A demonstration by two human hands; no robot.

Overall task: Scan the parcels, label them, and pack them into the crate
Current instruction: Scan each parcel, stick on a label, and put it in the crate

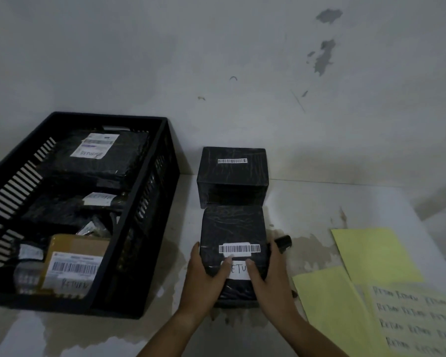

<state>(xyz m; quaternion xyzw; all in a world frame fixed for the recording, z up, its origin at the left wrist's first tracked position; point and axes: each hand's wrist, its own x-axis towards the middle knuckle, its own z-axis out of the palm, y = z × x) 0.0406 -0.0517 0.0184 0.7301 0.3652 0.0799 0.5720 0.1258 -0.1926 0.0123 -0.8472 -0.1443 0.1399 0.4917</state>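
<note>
A black wrapped parcel [232, 228] with a barcode strip lies on the table in front of me. A white handwritten label [238, 273] sits on its near top face. My left hand [206, 274] grips the parcel's left side, thumb on the label. My right hand [271, 274] grips its right side, thumb also on the label. A second black parcel [232, 173] with a barcode stands just behind it, against the wall. The black plastic crate [150, 228] at the left holds several labelled parcels, among them a brown box [72, 264].
Yellow backing sheets [371, 253] lie at the right, one with rows of handwritten labels [412, 320]. A dark cylindrical object [285, 242] lies just right of the held parcel. The stained wall rises close behind the table.
</note>
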